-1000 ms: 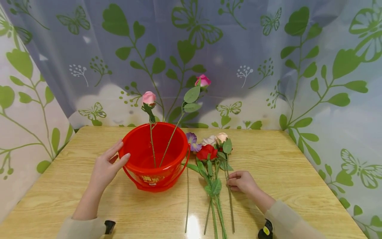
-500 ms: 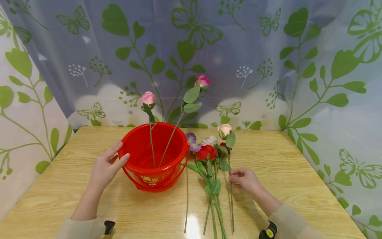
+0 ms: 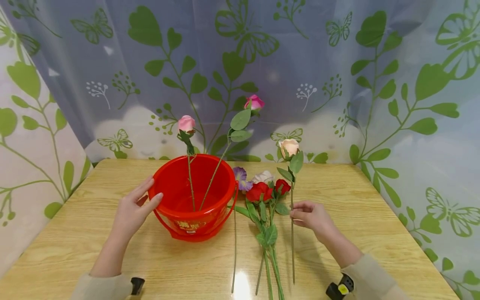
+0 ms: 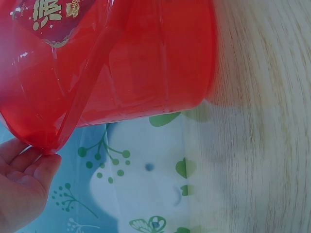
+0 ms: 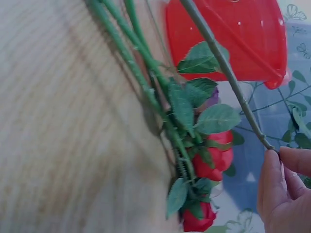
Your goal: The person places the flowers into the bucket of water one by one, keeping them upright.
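My left hand [image 3: 131, 210] holds the rim of a red plastic bucket [image 3: 174, 177] at its left side. In the left wrist view, the thumb and fingers meet at the rim by the handle's end. Two roses stand in the bucket, a light pink rose [image 3: 186, 123] and a hot pink rose [image 3: 255, 103]. With thumb and fingers, my right hand [image 3: 313, 217] pinches the stem of a peach rose [image 3: 288, 148], which is raised nearly upright to the right of the other flowers. Its bare stem [image 5: 226, 68] slants past the bucket in the right wrist view.
Between bucket and right hand lie a large red rose [image 3: 259, 191], a smaller red rose [image 3: 282, 186], a whitish flower [image 3: 263, 177] and a purple flower [image 3: 241, 179], stems toward me. The wooden table [image 3: 356, 200] ends at a patterned curtain [image 3: 318, 54].
My right hand has lifted the peach rose from among the lying flowers, moving it up and slightly right. The left hand and bucket stay in place.
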The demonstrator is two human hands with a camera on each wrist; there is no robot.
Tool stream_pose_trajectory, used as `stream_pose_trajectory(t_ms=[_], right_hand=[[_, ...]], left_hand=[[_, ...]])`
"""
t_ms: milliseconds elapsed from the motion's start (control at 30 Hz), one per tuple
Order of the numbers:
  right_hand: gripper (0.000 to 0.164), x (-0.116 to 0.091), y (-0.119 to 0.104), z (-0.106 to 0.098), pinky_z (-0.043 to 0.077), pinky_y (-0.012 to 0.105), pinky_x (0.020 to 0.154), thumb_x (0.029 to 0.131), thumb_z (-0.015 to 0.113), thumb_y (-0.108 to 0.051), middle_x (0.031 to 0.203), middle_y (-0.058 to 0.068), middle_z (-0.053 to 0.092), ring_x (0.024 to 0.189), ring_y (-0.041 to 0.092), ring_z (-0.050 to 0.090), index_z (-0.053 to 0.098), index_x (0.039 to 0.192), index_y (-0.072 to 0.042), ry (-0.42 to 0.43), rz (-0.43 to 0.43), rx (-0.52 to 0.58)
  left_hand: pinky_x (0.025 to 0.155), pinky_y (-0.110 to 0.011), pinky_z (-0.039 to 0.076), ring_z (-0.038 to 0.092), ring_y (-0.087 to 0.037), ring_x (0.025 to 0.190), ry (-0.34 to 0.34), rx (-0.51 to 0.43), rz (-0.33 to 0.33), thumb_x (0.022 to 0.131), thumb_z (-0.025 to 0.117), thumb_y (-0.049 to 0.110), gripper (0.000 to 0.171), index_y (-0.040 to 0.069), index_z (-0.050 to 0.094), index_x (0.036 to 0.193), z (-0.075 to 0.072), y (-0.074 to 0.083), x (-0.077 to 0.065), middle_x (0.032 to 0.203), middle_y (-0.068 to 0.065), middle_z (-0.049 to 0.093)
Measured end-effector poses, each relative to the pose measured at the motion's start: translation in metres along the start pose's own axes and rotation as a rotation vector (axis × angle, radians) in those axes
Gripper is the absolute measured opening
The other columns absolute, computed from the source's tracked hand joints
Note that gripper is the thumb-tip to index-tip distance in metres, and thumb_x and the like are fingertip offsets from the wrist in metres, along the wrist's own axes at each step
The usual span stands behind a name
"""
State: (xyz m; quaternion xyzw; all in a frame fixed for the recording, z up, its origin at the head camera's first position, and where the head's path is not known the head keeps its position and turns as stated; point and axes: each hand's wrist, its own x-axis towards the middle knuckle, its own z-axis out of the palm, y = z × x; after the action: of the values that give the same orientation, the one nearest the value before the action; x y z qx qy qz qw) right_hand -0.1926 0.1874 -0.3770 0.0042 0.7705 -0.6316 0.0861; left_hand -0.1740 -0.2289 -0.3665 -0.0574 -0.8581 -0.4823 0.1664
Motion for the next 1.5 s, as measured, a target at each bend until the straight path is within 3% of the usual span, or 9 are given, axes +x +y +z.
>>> stream_pose_trajectory(t_ms=[467,1100,1500], right_hand=[[0.029,0.001,-0.034,0.009,0.052,0.033,0.075,0.083,0.057,0.0,0.082,0.004,0.056,0.076,0.013,0.059,0.049,0.107,0.015,-0.024,-0.066,0.021],[0.027,0.008,-0.103,0.035,0.052,0.029,0.073,0.085,0.056,-0.001,0.088,0.005,0.056,0.077,0.012,0.058,0.049,0.108,0.013,-0.079,-0.258,0.057],[0.02,0.015,-0.138,0.052,0.051,0.029,0.076,0.086,0.054,-0.002,0.09,0.006,0.054,0.079,0.015,0.056,0.05,0.104,0.006,-0.071,-0.314,0.171]], left_hand=[[0.086,-0.038,0.041,0.036,-0.028,0.122,0.002,0.001,0.015,0.083,0.063,0.022,0.056,-0.002,0.043,0.129,-0.001,-0.001,0.001,0.133,-0.014,0.04],[0.087,-0.038,0.04,0.036,-0.029,0.122,0.008,-0.004,0.006,0.083,0.063,0.024,0.056,-0.003,0.043,0.128,-0.002,0.003,0.0,0.132,-0.015,0.041],[0.086,-0.038,0.041,0.037,-0.029,0.12,0.015,0.01,0.02,0.083,0.063,0.023,0.055,-0.003,0.044,0.127,-0.001,0.001,0.001,0.131,-0.016,0.042]])
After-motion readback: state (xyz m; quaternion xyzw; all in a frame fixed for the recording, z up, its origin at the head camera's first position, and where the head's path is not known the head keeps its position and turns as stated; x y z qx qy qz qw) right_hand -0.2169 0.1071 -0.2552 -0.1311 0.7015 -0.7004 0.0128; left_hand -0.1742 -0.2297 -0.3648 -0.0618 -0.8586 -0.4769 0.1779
